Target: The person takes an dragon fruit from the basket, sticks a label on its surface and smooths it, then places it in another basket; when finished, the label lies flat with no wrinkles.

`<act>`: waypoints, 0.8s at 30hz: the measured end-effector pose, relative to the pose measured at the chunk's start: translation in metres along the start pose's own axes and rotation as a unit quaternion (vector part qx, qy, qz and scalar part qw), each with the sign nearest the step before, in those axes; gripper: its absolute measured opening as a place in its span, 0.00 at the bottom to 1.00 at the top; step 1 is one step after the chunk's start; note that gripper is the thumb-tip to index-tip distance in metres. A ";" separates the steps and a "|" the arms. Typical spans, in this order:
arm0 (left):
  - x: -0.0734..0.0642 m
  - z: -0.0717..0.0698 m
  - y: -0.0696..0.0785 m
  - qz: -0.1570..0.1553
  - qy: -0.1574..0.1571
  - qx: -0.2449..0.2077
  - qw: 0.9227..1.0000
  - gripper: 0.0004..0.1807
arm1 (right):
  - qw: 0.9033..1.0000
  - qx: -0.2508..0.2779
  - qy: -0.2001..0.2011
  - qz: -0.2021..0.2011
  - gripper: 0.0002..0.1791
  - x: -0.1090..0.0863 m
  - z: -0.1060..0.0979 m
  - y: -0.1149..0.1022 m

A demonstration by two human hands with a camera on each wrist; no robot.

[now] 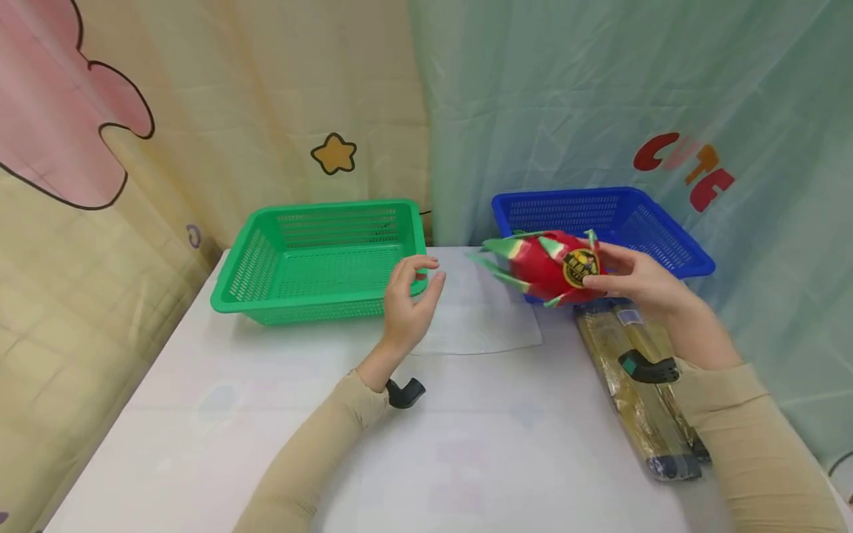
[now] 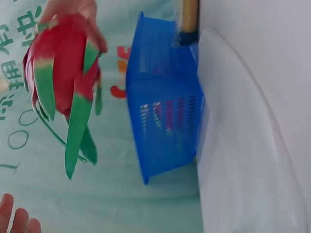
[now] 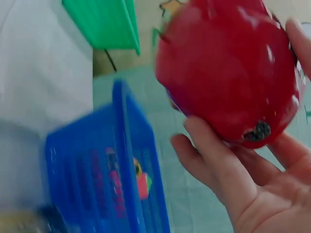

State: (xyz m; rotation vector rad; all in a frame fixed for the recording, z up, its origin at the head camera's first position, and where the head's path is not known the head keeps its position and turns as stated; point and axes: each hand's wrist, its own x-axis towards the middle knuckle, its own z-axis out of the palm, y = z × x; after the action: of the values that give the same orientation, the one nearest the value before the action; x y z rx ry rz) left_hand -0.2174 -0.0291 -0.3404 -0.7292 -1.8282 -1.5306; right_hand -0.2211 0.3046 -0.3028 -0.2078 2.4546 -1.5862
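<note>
My right hand [image 1: 643, 285] grips a red dragon fruit [image 1: 546, 259] by its rounded end, thumb beside a round black-and-yellow label. The fruit is held up in front of the blue basket [image 1: 566, 195], its green-tipped scales pointing left. In the right wrist view the fingers [image 3: 218, 165] curl round the smooth red end of the fruit [image 3: 223, 73], where a dark stem scar shows. My left hand [image 1: 408, 314] hovers by the right front corner of the green basket [image 1: 306, 302], fingers loosely bent and holding nothing. Only its fingertips [image 2: 19, 221] show in the left wrist view.
Something small and colourful [image 3: 142, 182] shows inside the blue basket in the right wrist view. Between the baskets a thin whitish sheet [image 1: 473, 333] lies on the white table. Long brown plastic-wrapped packs [image 1: 623, 370] lie under my right forearm. A printed curtain [image 1: 506, 111] hangs behind.
</note>
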 end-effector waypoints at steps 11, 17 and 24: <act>-0.008 0.082 -0.060 -0.234 -0.192 -0.086 0.949 0.14 | 0.976 -0.009 0.194 0.099 0.52 0.024 -0.057 0.023; -0.012 0.117 -0.072 -0.292 -0.209 -0.092 0.929 0.16 | 0.967 -0.035 0.224 0.118 0.57 0.036 -0.071 0.053; -0.013 0.136 -0.073 -0.289 -0.155 -0.035 0.944 0.11 | 0.962 -0.140 0.209 0.103 0.59 0.052 -0.081 0.075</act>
State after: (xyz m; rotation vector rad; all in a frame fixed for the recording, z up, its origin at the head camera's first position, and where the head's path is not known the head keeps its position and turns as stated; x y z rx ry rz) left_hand -0.2804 0.0924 -0.4133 -0.5038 -2.3829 -1.9372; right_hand -0.2917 0.3949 -0.3443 0.3683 2.8971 -1.2962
